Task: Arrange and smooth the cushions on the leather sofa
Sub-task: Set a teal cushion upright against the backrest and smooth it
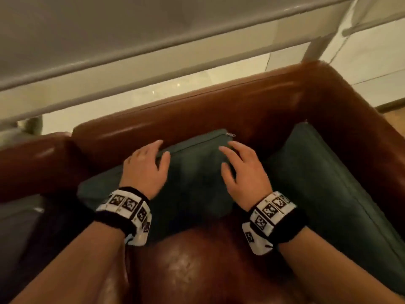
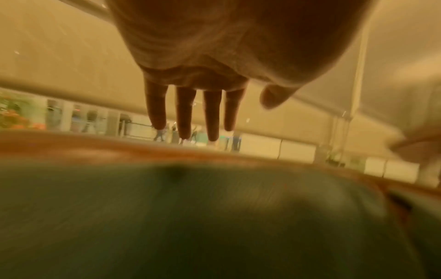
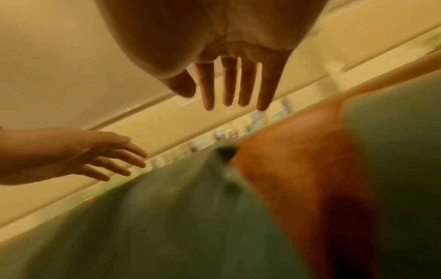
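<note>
Green cushion (image 1: 192, 178) leans on the far backrest of the brown leather sofa (image 1: 219, 110), zipper (image 1: 231, 134) at its top right corner. Left hand (image 1: 144, 167) and right hand (image 1: 243, 170) hover over it, fingers straight and spread, gripping nothing. Second green cushion (image 1: 328, 183) stands along the right arm.

The brown leather sofa (image 1: 219, 102) carries two dark green cushions, one (image 1: 192, 183) leaning against its backrest, another (image 1: 324, 183) against its armrest.
</note>
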The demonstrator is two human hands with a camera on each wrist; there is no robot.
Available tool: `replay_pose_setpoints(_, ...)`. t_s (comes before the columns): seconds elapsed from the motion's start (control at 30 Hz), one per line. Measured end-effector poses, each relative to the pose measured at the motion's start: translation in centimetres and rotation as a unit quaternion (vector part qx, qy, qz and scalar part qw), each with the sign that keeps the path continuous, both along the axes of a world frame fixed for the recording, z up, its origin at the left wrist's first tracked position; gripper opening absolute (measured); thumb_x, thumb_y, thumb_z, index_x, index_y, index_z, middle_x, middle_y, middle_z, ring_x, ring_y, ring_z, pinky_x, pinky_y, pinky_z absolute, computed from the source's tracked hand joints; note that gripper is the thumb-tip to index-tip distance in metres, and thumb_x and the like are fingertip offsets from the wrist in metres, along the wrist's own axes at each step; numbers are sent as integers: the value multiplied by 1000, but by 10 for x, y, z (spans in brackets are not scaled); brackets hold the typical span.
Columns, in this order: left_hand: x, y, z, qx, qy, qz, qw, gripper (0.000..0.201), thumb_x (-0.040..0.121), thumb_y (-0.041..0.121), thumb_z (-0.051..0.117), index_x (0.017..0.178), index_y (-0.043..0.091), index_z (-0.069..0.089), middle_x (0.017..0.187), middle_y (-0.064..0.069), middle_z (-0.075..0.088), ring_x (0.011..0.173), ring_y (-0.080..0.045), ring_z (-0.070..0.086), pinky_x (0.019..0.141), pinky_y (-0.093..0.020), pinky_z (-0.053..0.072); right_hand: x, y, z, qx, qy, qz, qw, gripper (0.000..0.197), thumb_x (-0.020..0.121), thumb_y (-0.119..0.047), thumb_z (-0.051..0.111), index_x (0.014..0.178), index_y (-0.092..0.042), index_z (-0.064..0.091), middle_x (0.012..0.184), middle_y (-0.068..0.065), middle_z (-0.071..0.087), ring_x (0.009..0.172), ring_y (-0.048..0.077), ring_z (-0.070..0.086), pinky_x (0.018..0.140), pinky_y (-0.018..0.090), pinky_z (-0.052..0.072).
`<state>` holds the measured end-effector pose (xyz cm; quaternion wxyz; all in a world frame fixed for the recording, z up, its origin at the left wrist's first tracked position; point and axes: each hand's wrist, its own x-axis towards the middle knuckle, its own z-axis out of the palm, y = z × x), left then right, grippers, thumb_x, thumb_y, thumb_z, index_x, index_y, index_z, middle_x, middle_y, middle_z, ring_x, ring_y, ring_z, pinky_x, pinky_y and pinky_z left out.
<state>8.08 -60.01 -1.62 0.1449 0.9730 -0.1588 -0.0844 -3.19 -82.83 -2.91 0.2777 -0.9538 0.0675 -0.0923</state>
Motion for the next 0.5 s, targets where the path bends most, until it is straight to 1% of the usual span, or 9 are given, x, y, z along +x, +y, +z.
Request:
replay_pose_setpoints(0.1, -22, 47, -48, 92, 14, -41, 995, 66, 94, 60, 10, 154, 34, 19, 160, 5, 27, 147, -22, 26, 120, -43, 18, 54, 48, -31, -131, 53, 180, 974, 53, 102, -47, 23, 153, -36, 22, 162, -5, 21, 150, 20, 11, 122, 43, 2)
replay_pose_setpoints(0.13, -25, 62, -56, 104, -10, -41, 994, 65, 95, 60, 10, 154, 35, 17, 161, 6, 25, 148, -22, 23, 121, -43, 15, 63, 48, -43, -168, 69, 195, 964, 54, 101, -52, 17, 154, -39, 15, 163, -7, 15, 151, 17, 5, 121, 41, -4)
replay_pose_setpoints(0.2, -21, 98, -61, 106, -60, 34, 992, 61, 97, 58, 15, 153, 34, 23, 160, 3, 27, 148, -26, 22, 121, -46, 12, 72, 29, -62, -196, 87, 132, 968, 58, 100, -58, 14, 154, -39, 10, 164, -8, 9, 151, 16, -2, 120, 38, -8)
replay_pose_setpoints(0.27, -22, 141, -68, 50, -88, 191, 976, 60, 99, 55, 24, 153, 29, 25, 162, -3, 22, 149, -30, 17, 120, -47, 12, 70, 10, -67, -109, 87, -22, 990, 61, 99, -57, 21, 155, -34, 12, 165, -3, 7, 151, 20, -2, 120, 40, -5)
replay_pose_setpoints(0.3, -26, 158, -71, -25, -68, 280, 957, 62, 99, 53, 29, 153, 23, 24, 162, -8, 18, 148, -32, 16, 120, -46, 14, 68, 5, -64, -8, 96, -108, 989, 63, 99, -56, 25, 155, -30, 13, 164, 1, 11, 151, 24, 5, 120, 40, 2)
replay_pose_setpoints(0.37, -33, 172, -75, -204, 6, 399, 894, 63, 100, 49, 33, 150, 10, 30, 157, -18, 28, 144, -34, 28, 118, -42, 23, 69, 1, -61, 243, 123, -248, 930, 59, 99, -56, 29, 150, -26, 32, 156, 8, 34, 142, 29, 32, 116, 40, 21)
replay_pose_setpoints(0.4, -36, 168, -75, -270, 61, 422, 863, 59, 102, 47, 31, 146, 7, 40, 150, -19, 40, 139, -33, 37, 114, -39, 28, 69, 4, -59, 325, 128, -290, 891, 53, 99, -57, 29, 134, -24, 51, 142, 11, 50, 130, 30, 47, 112, 41, 32)
replay_pose_setpoints(0.43, -38, 162, -73, -312, 111, 429, 840, 57, 104, 45, 29, 139, 6, 49, 143, -19, 50, 133, -32, 45, 109, -37, 33, 68, 8, -56, 337, 130, -310, 880, 50, 99, -58, 29, 106, -21, 63, 121, 13, 61, 112, 31, 57, 103, 43, 42)
replay_pose_setpoints(0.5, -41, 154, -71, -327, 101, 436, 833, 54, 104, 42, 30, 120, 2, 64, 124, -19, 63, 118, -31, 56, 95, -34, 40, 68, 16, -45, 266, 118, -316, 903, 54, 101, -55, 30, 70, -17, 53, 83, 11, 60, 79, 27, 57, 79, 39, 45)
